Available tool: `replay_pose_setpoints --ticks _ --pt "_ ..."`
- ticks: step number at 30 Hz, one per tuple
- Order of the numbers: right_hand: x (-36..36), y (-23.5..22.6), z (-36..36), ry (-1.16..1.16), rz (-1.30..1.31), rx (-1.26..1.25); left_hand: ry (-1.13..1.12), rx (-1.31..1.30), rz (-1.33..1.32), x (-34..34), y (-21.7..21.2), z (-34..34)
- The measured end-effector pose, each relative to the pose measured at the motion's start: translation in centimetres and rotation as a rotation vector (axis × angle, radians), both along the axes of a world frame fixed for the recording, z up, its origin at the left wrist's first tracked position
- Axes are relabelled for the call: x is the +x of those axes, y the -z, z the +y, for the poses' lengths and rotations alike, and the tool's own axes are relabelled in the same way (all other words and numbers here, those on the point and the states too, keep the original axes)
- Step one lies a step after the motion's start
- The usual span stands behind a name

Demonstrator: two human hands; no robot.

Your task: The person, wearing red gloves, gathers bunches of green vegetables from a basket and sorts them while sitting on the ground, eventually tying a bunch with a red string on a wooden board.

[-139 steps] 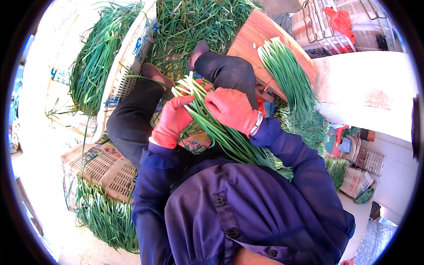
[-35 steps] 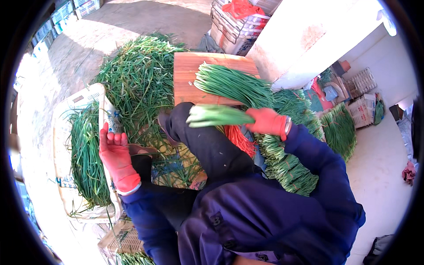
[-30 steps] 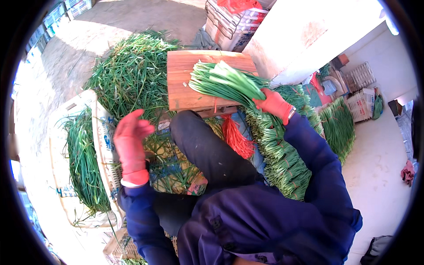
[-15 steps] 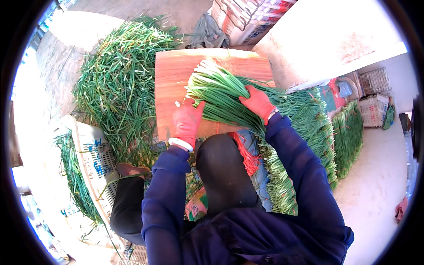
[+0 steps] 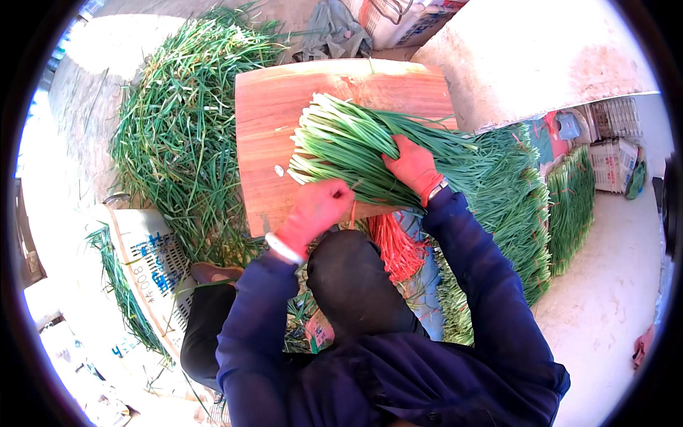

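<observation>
Head view: since the earlier frames, right hand (image 5: 413,169) had brought its stalks down onto the green bundle (image 5: 348,146) on the wooden board (image 5: 263,107), upper centre, so both lots lay together; fingers wrapped round stalks. Left hand (image 5: 316,213) had come in at the board's lower edge, fingers curled, couldn't tell if pinching the thin red strip (image 5: 353,211). Right palm hidden; upper-right crate (image 5: 416,27) cut off by top edge
</observation>
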State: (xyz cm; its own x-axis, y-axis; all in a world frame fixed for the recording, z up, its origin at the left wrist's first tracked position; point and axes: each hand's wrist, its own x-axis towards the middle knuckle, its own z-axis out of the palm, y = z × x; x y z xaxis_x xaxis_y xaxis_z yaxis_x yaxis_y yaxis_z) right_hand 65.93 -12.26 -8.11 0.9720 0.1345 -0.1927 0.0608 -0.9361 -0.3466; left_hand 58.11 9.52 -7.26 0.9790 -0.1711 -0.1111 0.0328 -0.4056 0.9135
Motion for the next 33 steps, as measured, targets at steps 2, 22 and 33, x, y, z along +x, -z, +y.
replay_pose_setpoints --ticks 2,22,33 --pt "0.0 0.0 -0.1 0.0 -0.015 0.021 0.089 -0.037 0.183 -1.6 -1.6 2.3" --pt "1.7 -1.6 0.1 0.115 0.23 0.237 -0.359 0.209 -0.39 4.7 2.0 1.2" --pt "1.0 -2.9 1.7 -0.004 0.144 0.112 -0.292 0.302 -0.491 5.8 1.3 0.9"
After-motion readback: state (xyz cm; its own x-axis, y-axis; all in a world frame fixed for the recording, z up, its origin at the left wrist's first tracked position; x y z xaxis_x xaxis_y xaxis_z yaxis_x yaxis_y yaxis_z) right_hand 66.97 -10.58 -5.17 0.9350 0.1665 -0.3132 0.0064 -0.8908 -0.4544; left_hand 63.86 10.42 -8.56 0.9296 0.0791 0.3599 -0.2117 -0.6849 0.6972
